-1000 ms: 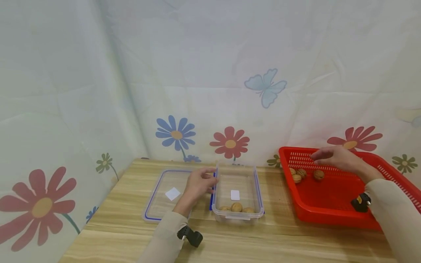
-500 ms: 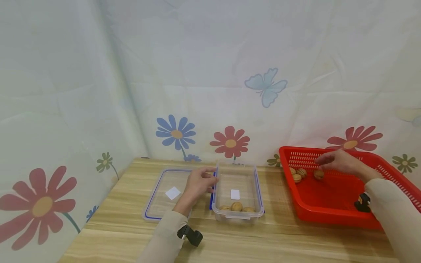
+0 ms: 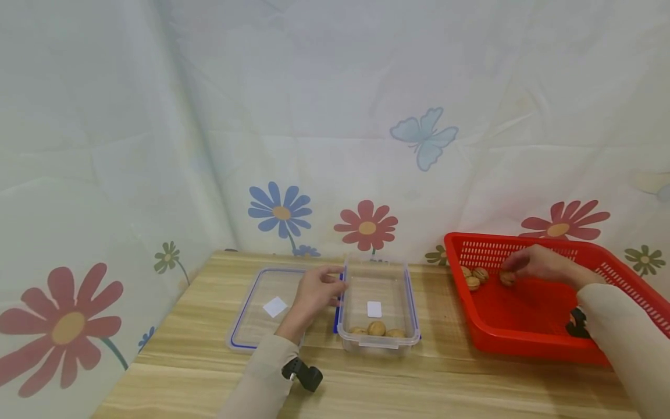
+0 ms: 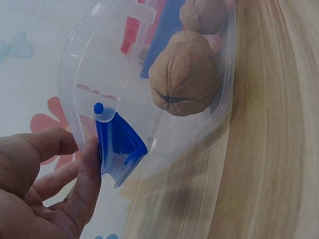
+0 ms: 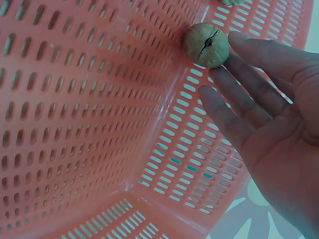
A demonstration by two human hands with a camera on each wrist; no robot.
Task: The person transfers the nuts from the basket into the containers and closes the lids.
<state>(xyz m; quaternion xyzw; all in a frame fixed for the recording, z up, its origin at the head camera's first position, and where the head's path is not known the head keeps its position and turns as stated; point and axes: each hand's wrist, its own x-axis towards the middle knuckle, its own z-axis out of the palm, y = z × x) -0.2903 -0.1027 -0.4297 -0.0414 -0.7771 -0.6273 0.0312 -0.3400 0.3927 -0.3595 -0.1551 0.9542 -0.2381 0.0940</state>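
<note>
The right hand (image 3: 539, 263) reaches in over the right side of the red basket (image 3: 528, 336), palm turned inward and forearm slanting from the near right; its fingers are fairly straight and set apart from the thumb in a narrow gap, the tips right at a lone walnut (image 3: 506, 278) on the basket floor, close to the far wall; the right wrist view shows the thumb tip at one edge of that nut and two fingertips at its underside (whether they press it cannot be told).

The left hand (image 3: 314, 294) is at the left side of the clear box (image 3: 379, 344), its forearm rising from the near edge of the view; its fingers are bent, with one fingertip against the blue latch (image 4: 119, 149) and another at the rim; whether they pinch the box or merely rest there I cannot tell.

Three nuts (image 3: 376, 329) lie along the near end of the box, and a white label (image 3: 374, 309) shows beyond them; three more walnuts (image 3: 473, 283) sit together at the left of the basket; the clear lid (image 3: 251, 323), edged in blue, lies flat to the left of the box; all stand on a wood-grained counter (image 3: 366, 387), with a flowered curtain (image 3: 324, 87) behind.
</note>
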